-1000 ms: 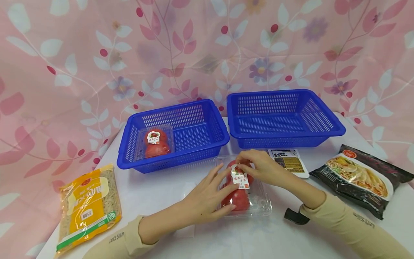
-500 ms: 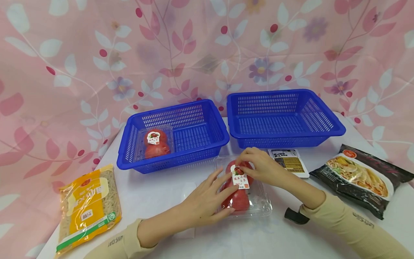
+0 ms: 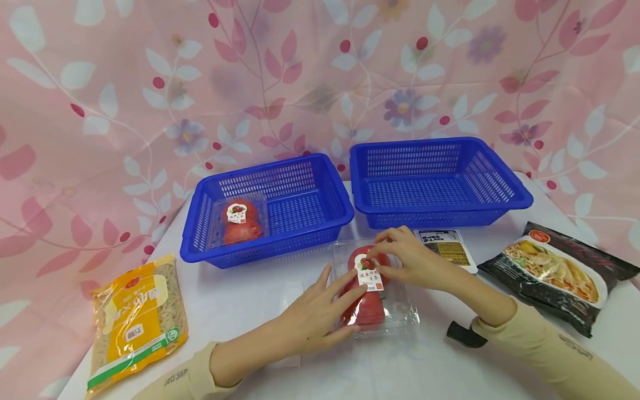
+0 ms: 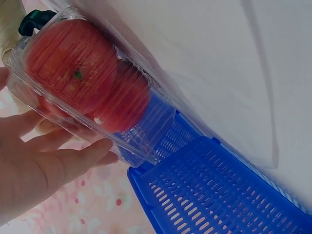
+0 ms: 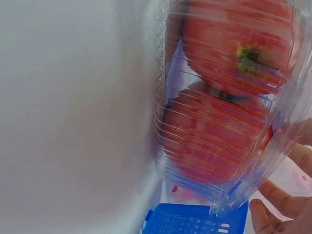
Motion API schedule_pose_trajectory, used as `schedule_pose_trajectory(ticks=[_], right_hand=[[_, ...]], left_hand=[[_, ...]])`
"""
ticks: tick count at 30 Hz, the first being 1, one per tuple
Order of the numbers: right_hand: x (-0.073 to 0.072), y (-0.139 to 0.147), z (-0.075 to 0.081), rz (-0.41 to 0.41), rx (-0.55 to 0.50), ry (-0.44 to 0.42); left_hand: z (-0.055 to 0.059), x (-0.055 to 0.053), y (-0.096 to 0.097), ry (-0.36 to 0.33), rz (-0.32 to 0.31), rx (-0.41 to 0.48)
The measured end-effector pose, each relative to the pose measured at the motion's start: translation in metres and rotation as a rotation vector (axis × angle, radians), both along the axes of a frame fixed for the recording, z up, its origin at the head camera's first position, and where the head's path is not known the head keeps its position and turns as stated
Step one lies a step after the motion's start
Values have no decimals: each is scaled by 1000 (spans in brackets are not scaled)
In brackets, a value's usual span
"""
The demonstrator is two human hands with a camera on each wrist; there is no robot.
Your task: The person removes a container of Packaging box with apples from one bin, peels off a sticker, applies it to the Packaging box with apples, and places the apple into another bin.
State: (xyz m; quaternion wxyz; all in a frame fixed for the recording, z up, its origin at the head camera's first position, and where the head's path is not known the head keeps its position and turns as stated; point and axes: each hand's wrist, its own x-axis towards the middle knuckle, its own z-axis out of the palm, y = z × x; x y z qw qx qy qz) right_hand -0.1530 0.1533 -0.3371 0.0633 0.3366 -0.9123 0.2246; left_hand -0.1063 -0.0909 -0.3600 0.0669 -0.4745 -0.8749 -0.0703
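Observation:
A clear plastic box (image 3: 404,314) of red apples (image 3: 365,312) lies on the white table, a white label (image 3: 372,281) on its lid. My left hand (image 3: 307,326) reaches over from the left, fingers extended, with fingertips on the label's left side. From the right, my right hand (image 3: 410,259) touches the label's upper part with bent fingers, thumb and index finger apart. Ribbed box walls and apples (image 4: 70,63) appear in the left wrist view, beside the left hand (image 4: 41,168). Fingers of the right hand (image 5: 285,207) are near the lid edge in the right wrist view.
Behind are two blue baskets; the left basket (image 3: 295,241) holds another labelled box of apples (image 3: 242,228), the right basket (image 3: 440,215) stands beside it. A yellow grain bag (image 3: 137,322) lies left. A small flat packet (image 3: 447,251) and black noodle bag (image 3: 560,278) lie right.
My right hand has shifted slightly right, its thumb and index finger spreading apart over the label. The left hand stays in nearly the same place, and the box has hardly moved.

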Motion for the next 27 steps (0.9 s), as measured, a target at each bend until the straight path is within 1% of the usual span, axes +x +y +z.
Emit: schedule_pose_trajectory(ticks=[5, 8, 11, 14, 20, 24, 27], right_hand=[[6, 2, 2, -14, 13, -44], [9, 2, 2, -30, 27, -52], [12, 1, 3, -51, 46, -60], [16, 2, 4, -76, 68, -86], [22, 1, 7, -123, 109, -136], [25, 2, 7, -130, 109, -165], [26, 2, 7, -128, 106, -171]], left_hand=[[-1, 1, -1, -16, 0, -4], [-2, 2, -1, -21, 1, -7], [-3, 2, -1, -44, -4, -9], [-5, 2, -1, -63, -9, -13], [-4, 3, -1, -97, 2, -17], [-4, 4, -1, -122, 1, -20], [-5, 3, -1, -129, 0, -20]])
